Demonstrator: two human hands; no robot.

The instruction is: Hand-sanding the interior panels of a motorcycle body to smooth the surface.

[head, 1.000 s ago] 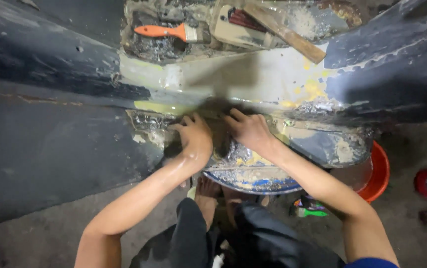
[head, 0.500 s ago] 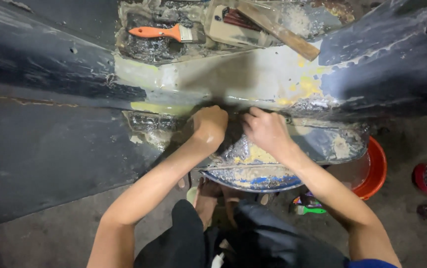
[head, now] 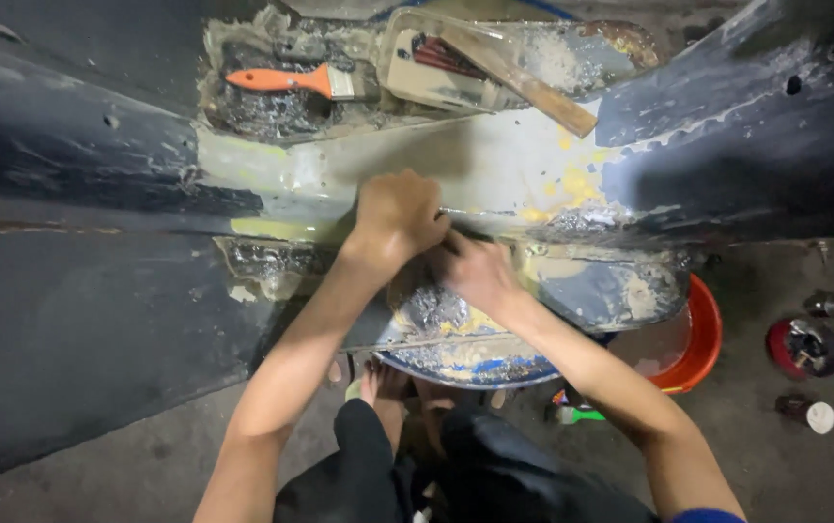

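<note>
Left hand (head: 400, 215) and right hand (head: 475, 271) press the dark panel (head: 78, 320), orange-handled brush (head: 291, 80) above

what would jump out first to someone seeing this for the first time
Two bare hands, left hand and right hand, meet at the centre on a dark panel patched with pale yellowish filler. Above them lies an orange-handled brush; an orange bucket sits lower right on the floor.

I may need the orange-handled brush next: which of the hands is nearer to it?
Left. The left hand rests on the panel below and right of the orange-handled brush. The right hand sits lower and further right, past the left hand.
</note>
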